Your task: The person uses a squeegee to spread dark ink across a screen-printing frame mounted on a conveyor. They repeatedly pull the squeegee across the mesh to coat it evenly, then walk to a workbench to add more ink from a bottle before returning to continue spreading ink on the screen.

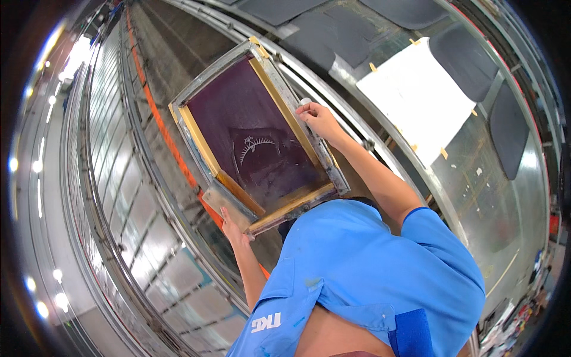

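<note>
A screen-printing frame with a dark purple mesh is tilted in front of my body. A pale curved design with short rays shows in the mesh, inside a darker patch. Across the frame's lower left corner lies a squeegee with a grey holder and an amber-brown blade. My left hand grips the squeegee at that corner, its fingers partly hidden behind. On the frame's right side, my right hand is closed at the rim, beside a small whitish piece. Tan tape lines the frame's inner edges.
To the right runs a long table with a white sheet taped down and several dark flat panels. Metal rails edge it. An orange strip runs along the floor at left, beside a long rack of shiny panels.
</note>
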A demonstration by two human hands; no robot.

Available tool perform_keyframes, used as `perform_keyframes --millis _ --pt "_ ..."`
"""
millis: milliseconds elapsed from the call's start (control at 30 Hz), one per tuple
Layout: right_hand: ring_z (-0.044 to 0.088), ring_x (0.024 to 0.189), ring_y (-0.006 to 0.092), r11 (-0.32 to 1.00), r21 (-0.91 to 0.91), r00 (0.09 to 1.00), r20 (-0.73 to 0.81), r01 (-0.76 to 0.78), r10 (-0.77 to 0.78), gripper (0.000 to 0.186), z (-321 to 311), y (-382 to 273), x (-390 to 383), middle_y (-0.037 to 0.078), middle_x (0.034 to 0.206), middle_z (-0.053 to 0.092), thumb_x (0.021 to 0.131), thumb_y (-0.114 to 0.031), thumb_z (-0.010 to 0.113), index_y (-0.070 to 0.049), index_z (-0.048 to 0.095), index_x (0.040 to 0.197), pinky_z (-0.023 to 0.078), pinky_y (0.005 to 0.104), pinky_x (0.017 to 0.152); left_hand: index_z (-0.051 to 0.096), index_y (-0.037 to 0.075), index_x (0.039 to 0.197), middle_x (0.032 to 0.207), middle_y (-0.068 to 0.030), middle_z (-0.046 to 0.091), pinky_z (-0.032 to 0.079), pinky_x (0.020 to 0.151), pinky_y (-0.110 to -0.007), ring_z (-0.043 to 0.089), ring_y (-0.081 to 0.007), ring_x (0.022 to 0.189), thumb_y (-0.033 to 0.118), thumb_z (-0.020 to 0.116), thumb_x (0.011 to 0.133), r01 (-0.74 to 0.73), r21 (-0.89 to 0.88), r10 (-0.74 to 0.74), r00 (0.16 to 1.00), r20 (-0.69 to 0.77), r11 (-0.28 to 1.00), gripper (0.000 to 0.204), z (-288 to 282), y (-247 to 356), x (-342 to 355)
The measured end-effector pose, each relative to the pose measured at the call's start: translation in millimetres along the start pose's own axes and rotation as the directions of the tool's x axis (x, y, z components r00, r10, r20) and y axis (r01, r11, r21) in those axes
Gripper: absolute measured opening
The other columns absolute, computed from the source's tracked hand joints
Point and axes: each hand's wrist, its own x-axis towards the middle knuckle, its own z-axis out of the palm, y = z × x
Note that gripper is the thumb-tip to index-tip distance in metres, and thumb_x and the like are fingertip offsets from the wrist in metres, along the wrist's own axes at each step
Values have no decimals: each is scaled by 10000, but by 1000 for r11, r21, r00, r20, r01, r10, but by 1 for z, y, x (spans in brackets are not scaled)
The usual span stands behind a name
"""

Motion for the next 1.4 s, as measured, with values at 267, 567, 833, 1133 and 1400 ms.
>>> perform_keyframes --millis 267,567,833,1133,1400 --pt "545 801 68 970 236 942 -334 62 21 160 5 -21 142 -6 875 657 923 -98 616 -25 688 1047 425 238 730 522 -92 1328 1250 -168 617 548 898 -395 653 -269 1055 478 612 973 -51 20 44 966 257 999 678 140 130 195" --pt "584 858 91 952 290 645 -747 103 157 143 -36 -25 169 23 923 681 910 -91 634 -18 685 1022 443 240 799 525 -115 1306 1259 -166 622 539 923 -381 650 -261 1082 465 618 975 -105 236 -56 806 589 966 674 328 204 297" --pt "622 858 130 995 32 342 -940 90 -1 155 -139 -8 219 74 933 720 910 -91 630 -25 720 1018 473 278 807 521 -122 1298 1248 -178 629 542 914 -386 658 -267 1077 462 628 969 -150 224 -96 586 804 963 679 536 234 298" --pt "687 820 210 991 -105 66 -993 -80 -100 189 -213 49 241 121 900 752 864 -181 671 -89 756 1006 516 329 794 534 -81 1318 1251 -150 643 523 918 -382 647 -242 1094 535 635 940 -193 450 -351 394 849 872 730 665 200 307" --pt "663 766 173 983 -66 15 -998 -171 -64 191 -206 61 238 105 853 738 866 -173 663 -76 751 1004 512 310 748 519 -101 1330 1298 -173 620 491 983 -389 628 -264 1149 572 659 908 -198 565 -472 372 799 801 806 690 176 337"
